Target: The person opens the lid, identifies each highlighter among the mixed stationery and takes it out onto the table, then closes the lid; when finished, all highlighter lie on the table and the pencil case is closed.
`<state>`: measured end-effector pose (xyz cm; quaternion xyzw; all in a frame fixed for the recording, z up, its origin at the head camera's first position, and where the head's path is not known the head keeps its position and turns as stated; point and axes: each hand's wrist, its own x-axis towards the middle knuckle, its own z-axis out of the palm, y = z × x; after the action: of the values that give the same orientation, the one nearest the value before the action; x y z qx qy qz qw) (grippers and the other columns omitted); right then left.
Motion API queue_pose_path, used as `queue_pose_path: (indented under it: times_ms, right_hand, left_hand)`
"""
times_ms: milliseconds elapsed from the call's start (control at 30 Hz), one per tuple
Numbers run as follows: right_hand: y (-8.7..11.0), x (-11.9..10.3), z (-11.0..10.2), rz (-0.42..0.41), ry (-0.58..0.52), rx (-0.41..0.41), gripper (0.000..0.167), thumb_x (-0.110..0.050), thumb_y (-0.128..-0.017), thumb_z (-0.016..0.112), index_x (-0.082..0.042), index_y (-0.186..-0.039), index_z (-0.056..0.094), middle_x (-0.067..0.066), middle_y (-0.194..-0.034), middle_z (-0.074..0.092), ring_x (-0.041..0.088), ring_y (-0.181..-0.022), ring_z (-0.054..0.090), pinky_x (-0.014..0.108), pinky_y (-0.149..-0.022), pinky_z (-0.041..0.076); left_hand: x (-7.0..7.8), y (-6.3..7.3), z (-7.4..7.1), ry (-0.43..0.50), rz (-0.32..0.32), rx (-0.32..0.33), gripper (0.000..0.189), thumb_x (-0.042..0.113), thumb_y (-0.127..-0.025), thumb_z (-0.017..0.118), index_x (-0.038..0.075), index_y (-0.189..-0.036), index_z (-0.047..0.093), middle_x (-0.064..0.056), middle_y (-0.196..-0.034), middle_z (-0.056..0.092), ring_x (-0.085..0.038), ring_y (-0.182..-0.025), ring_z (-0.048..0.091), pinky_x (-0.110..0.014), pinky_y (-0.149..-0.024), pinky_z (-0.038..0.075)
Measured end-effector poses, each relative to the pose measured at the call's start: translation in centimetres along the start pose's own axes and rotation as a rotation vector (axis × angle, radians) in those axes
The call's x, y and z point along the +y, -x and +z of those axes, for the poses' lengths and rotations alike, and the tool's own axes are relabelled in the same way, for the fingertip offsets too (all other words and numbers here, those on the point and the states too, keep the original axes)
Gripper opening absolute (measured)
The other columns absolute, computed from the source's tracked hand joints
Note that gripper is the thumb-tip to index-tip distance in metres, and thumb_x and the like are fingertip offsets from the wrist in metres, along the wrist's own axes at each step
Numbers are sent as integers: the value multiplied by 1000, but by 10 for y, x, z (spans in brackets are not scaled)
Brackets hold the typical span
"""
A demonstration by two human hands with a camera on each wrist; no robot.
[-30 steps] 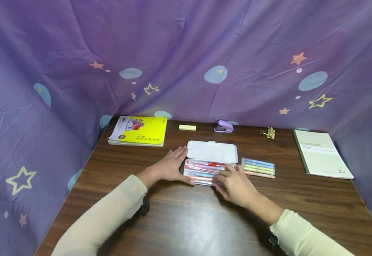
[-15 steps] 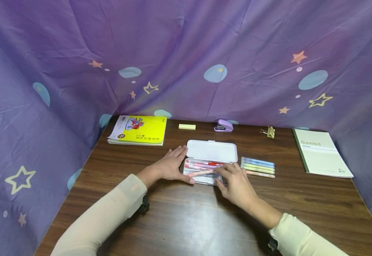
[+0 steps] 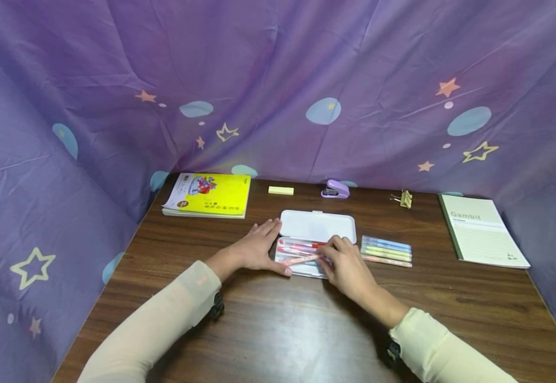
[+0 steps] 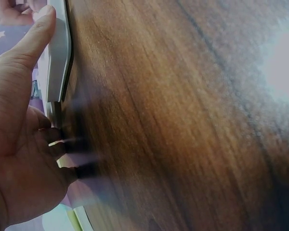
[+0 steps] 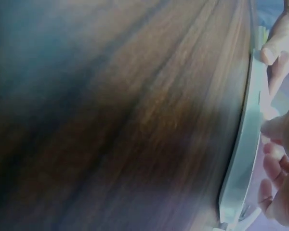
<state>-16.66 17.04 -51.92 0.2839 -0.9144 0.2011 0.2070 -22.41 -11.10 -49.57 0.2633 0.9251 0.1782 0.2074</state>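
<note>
An opened white pencil case (image 3: 317, 226) lies on the table, its lid folded back, with red and other pens (image 3: 302, 247) inside. My right hand (image 3: 352, 271) pinches the right end of a peach-coloured pen (image 3: 302, 259), which slants across the case. That pen's left end is by my left thumb. My left hand (image 3: 258, 249) is spread at the case's left side, thumb resting on its front left corner. In the left wrist view the left thumb (image 4: 38, 36) lies along the case's edge (image 4: 60, 53). The right wrist view shows right-hand fingers (image 5: 274, 161) beside the case wall (image 5: 243, 159).
Right of the case lies a row of blue, yellow and peach pens (image 3: 386, 250). Farther back are a yellow book (image 3: 216, 197), a yellow sticky-note pad (image 3: 280, 190), a purple stapler (image 3: 336, 189) and a gold binder clip (image 3: 405, 199). A notebook (image 3: 483, 234) lies far right.
The peach-coloured pen has gone from lying straight in the case to slanting, its right end raised by my right hand. The left hand has stayed in place.
</note>
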Motion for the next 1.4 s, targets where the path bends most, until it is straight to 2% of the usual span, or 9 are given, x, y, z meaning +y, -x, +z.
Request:
queue_pose_path:
  times_ms: [200, 467, 600, 800, 900, 1033, 1267, 1400]
  right_hand:
    - [-8, -4, 6, -64, 55, -82, 19, -23, -88, 95, -16, -99, 82, 0, -100, 65, 23, -90, 59, 40, -71, 47]
    - [-22, -18, 17, -155, 91, -145, 17, -25, -91, 91, -19, -105, 83, -3, -104, 71, 21, -95, 58, 41, -77, 46]
    - [-23, -19, 18, -196, 134, -120, 16, -25, -91, 91, -19, -103, 82, -2, -105, 71, 21, -97, 57, 42, -81, 45]
    - [-19, -8, 10, -305, 242, -21, 22, -19, -87, 90, -16, -104, 78, 4, -112, 67, 29, -104, 57, 51, -86, 48]
    - [-16, 0, 3, -338, 289, 23, 20, -18, -89, 85, -13, -107, 76, 7, -111, 66, 33, -103, 57, 56, -87, 48]
    - [-11, 13, -9, -312, 288, 48, 17, -19, -94, 79, -12, -109, 77, 7, -107, 66, 34, -100, 57, 61, -86, 48]
    - [7, 43, -30, -266, 260, 104, 22, -13, -86, 86, -11, -106, 77, 8, -100, 68, 36, -95, 59, 68, -83, 47]
    - [25, 60, -45, -203, 270, 81, 21, -14, -87, 87, -11, -106, 78, 9, -101, 70, 37, -96, 61, 69, -83, 46]
  left_hand:
    - [-1, 1, -1, 1, 5, -2, 142, 79, -85, 80, 5, -178, 2, -15, -188, -1, -33, -176, 1, -55, -143, 4]
    - [-1, 0, 1, -8, 5, 6, 142, 80, -85, 80, 5, -178, 3, -16, -188, 1, -33, -176, 2, -56, -143, 4]
    - [0, -1, 1, -8, 0, 3, 142, 80, -85, 80, 5, -178, 4, -16, -188, 2, -33, -176, 2, -56, -143, 5]
    - [0, 0, 1, 1, 4, 4, 141, 80, -85, 80, 5, -178, 4, -16, -188, 2, -33, -176, 2, -54, -143, 5]
    - [-1, 1, 0, 5, -1, 4, 141, 80, -85, 80, 6, -178, 4, -15, -188, 2, -32, -176, 2, -54, -143, 5]
    - [0, 1, 0, 7, -4, 4, 141, 79, -85, 80, 6, -178, 4, -15, -188, 2, -32, -176, 2, -55, -143, 5]
    - [0, 1, 1, -2, -14, -4, 141, 80, -85, 80, 7, -178, 3, -14, -188, 1, -31, -176, 1, -54, -143, 4]
    - [2, 0, 0, -2, -17, -7, 141, 80, -85, 80, 7, -178, 3, -13, -188, 0, -30, -176, 1, -53, -143, 4]
